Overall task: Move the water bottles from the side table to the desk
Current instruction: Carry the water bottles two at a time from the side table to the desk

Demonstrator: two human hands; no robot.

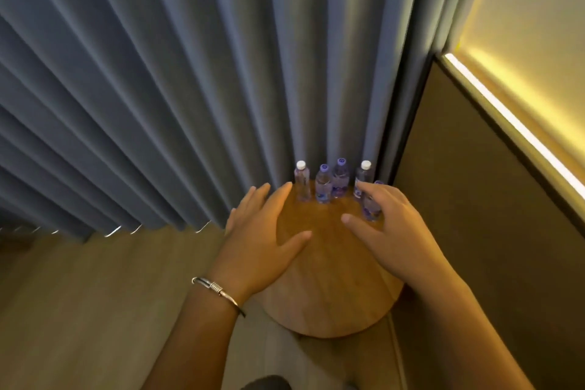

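Blue-grey pleated curtains (158, 89) fill the upper left of the frame behind a round wooden tabletop (329, 279), its smooth grain running toward the five small clear plastic water bottles (323, 187) that stand upright along its far edge, near centre frame. Two carry white caps, the others purple ones, and all wear purple labels. The left hand (262, 231), a silver bracelet (217, 290) on its wrist, hovers with fingers spread and straight, just left of the white-capped bottle (301, 182) at the row's left end. The right hand (386, 225) is also spread, fingers loosely arched over the rightmost bottle (371, 207); whether they touch it cannot be told. That bottle, its long axis vertical, sits directly under the right hand, making it the likely first pick, with a sideways wrap round the body needed. No desk is in view. A dark wall panel (474, 199) and a glowing light strip (512, 123) occupy the right.
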